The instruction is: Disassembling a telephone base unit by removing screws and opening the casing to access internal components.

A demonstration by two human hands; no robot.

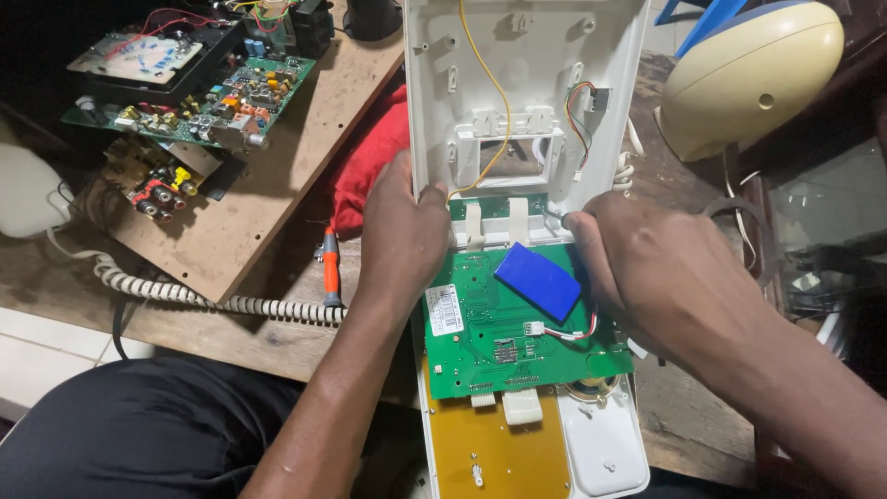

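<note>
Working: a person's two hands on an opened white plastic housing (527,55) lying on a wooden counter (277,166), its green circuit board (517,342) exposed.
Board: thin, stiff and likely fragile; a blue battery pack (539,281) rests on it, joined by red and white leads to a small white connector (534,328).
Housing: light, hollow plastic by the look of it, smooth and apt to slide; its outer walls look the safest places to hold, away from the yellow wire (490,92) and the thin coloured wires (580,115).
Left hand (402,231): fingers curled against the housing's left wall, thumb at its inner edge, bracing it.
Right hand (647,268): fingertips pinched narrow at the board's upper right corner; a small dark tip shows there, though what it grips cannot be told.
Nearby: an orange-handled tool (330,268), a coiled cord (222,303), a red cloth (370,157), other circuit boards (212,102) and a cream rounded shell (753,74).
</note>
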